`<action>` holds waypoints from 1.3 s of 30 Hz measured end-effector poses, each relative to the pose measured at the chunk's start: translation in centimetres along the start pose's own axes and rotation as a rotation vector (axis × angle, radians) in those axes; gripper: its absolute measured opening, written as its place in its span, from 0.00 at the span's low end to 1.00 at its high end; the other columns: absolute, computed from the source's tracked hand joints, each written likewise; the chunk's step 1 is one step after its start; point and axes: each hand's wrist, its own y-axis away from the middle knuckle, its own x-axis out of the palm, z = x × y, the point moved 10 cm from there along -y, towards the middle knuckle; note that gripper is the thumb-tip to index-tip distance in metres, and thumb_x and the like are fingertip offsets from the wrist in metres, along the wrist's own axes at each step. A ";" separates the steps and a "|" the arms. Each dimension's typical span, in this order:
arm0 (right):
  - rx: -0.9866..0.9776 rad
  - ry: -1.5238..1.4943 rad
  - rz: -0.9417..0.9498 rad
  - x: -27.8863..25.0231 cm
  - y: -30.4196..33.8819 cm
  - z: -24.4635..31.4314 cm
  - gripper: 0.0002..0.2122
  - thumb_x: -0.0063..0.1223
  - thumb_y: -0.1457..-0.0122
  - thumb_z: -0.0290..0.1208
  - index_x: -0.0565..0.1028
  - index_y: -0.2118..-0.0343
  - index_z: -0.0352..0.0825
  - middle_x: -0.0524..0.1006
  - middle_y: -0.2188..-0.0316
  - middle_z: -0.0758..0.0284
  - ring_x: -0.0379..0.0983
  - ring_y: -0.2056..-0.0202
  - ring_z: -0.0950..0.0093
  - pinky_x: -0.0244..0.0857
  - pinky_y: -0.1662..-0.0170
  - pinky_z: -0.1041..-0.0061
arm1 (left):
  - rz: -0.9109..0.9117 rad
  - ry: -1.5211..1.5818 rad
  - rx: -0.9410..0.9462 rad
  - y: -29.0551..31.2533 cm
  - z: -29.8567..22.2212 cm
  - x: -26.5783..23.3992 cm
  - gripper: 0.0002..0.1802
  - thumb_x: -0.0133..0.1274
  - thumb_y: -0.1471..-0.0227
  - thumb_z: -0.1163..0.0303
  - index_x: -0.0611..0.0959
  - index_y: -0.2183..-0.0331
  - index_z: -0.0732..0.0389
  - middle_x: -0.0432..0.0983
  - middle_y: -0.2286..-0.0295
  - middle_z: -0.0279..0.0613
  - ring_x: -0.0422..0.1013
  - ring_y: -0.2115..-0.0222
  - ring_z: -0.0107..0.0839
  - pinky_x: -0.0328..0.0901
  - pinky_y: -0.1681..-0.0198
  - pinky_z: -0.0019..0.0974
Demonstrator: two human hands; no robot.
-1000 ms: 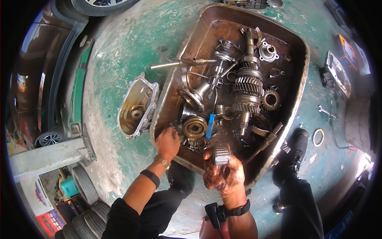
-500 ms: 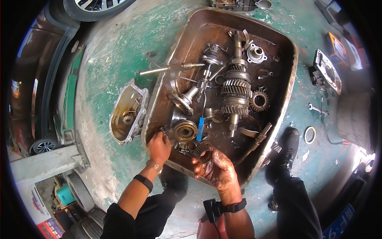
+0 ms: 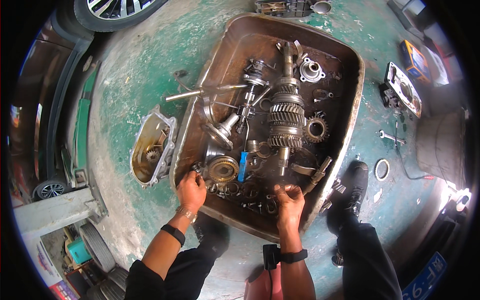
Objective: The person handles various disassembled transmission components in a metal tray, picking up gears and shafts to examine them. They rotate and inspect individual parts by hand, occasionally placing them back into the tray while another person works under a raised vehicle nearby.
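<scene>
My left hand (image 3: 191,192) is at the lower left of a brown metal tray (image 3: 356,95). Its fingers are drawn together at a small dark part (image 3: 197,167); their grip is mostly hidden. Beside it lies a bronze-toned gear ring (image 3: 223,170). Below the end of a long gear shaft (image 3: 286,116), my right hand (image 3: 290,205) has its fingertips pressed together, and what they hold, if anything, cannot be made out. Several small rings (image 3: 232,189) lie between my hands. A blue-handled screwdriver (image 3: 243,167) lies just above them.
Left of the tray stands an open metal housing (image 3: 172,131). A long metal bar (image 3: 185,95) juts over the tray's left rim. A shift fork (image 3: 317,175) lies inside at the lower right. On the green floor to the right are a wrench (image 3: 392,137) and a toothed ring (image 3: 382,170).
My right hand held up a ribbed ring; it has turned over and moved right, lower into the tray, and that ring no longer shows in it. The view has shifted slightly.
</scene>
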 end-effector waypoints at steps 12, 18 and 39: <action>-0.148 0.182 -0.081 0.3 -0.3 1.2 0.22 0.66 0.51 0.22 0.68 0.54 0.28 0.76 0.63 0.64 0.72 0.62 0.76 0.66 0.55 0.78 | -0.022 0.009 0.022 0.0 -0.3 -0.2 0.06 0.54 0.51 0.72 0.77 0.75 0.64 0.75 0.75 0.51 0.72 0.74 0.54 0.65 0.71 0.50; -0.025 0.097 -0.022 0.9 -1.1 0.6 0.19 0.65 0.50 0.22 0.71 0.56 0.28 0.77 0.63 0.65 0.73 0.62 0.75 0.66 0.54 0.78 | 0.048 -0.019 -0.032 0.0 0.3 0.3 0.05 0.54 0.51 0.70 0.79 0.71 0.61 0.76 0.71 0.48 0.73 0.69 0.53 0.67 0.67 0.52; -0.018 0.261 0.024 1.2 -1.7 0.8 0.18 0.69 0.50 0.30 0.74 0.60 0.29 0.77 0.68 0.67 0.71 0.67 0.78 0.65 0.61 0.79 | -0.019 0.000 0.021 0.0 -0.3 -0.3 0.05 0.54 0.51 0.73 0.76 0.75 0.64 0.74 0.76 0.51 0.71 0.74 0.54 0.65 0.71 0.51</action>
